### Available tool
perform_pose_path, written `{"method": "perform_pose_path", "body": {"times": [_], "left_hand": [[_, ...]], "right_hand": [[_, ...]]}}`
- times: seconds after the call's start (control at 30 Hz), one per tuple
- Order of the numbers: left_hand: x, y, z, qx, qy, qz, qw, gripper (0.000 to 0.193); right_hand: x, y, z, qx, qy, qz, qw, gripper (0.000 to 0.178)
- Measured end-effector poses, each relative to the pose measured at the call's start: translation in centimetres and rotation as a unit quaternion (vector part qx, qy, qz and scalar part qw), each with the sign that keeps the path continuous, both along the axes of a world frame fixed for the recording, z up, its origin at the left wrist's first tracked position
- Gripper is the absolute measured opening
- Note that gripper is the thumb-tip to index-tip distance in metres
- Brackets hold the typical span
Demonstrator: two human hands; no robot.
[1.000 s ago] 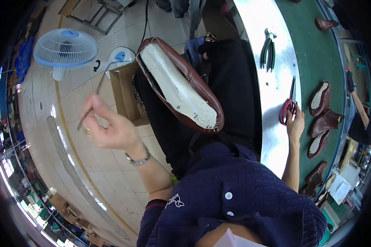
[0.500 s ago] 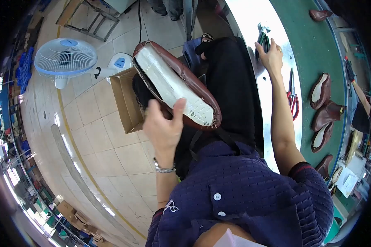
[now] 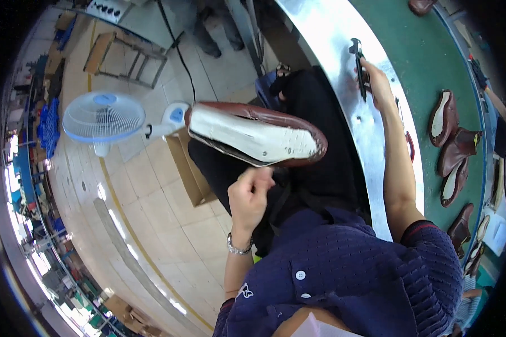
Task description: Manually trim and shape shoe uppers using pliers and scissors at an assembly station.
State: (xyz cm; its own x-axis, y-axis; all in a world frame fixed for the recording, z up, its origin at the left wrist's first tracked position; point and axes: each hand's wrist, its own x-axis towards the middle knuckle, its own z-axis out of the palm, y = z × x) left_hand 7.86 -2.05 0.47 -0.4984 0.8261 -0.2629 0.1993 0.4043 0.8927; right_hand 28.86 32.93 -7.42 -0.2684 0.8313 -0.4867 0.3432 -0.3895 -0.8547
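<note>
A brown leather shoe upper lies sole-up across my lap, its white insole facing me and its leather edge drawn round it. Just below the shoe's near edge is my left hand, its fingers closed; what they pinch, if anything, I cannot make out. On the right, over the metal bench top, my right hand grips dark pliers by the handles, with the head pointing away from me.
The metal bench top runs along my right, with red-handled scissors beside my right forearm. Beyond it, several brown shoes stand on a green surface. To the left are an open cardboard box and a fan.
My right hand has closed on the pliers and picked them up. The shoe has turned to lie more crosswise. My left hand has come off the insole and its fingers have closed.
</note>
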Motion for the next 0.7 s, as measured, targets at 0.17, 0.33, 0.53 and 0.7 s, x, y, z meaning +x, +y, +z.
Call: {"method": "perform_pose_path", "body": {"times": [0.17, 0.33, 0.53, 0.7], "left_hand": [[-3.7, 9.5, 4.7, 0.207, 0.383, -0.082, 0.897, 0.042], [-12.1, 17.3, 3.8, -0.009, 0.092, -0.263, 0.96, 0.052], [-11.0, 18.5, 1.6, 0.09, 0.311, -0.21, 0.923, 0.03], [-11.2, 19.3, 2.1, -0.004, 0.329, -0.118, 0.937, 0.042]], "right_hand": [[0.1, -5.4, 5.5, 0.102, 0.159, 0.011, 0.982, 0.039], [-1.0, -7.1, 10.3, 0.023, 0.158, 0.09, 0.983, 0.056], [-4.0, -6.5, 13.2, 0.006, 0.109, 0.318, 0.942, 0.064], [-8.9, -5.6, 14.9, 0.006, 0.033, 0.462, 0.886, 0.07]]}}
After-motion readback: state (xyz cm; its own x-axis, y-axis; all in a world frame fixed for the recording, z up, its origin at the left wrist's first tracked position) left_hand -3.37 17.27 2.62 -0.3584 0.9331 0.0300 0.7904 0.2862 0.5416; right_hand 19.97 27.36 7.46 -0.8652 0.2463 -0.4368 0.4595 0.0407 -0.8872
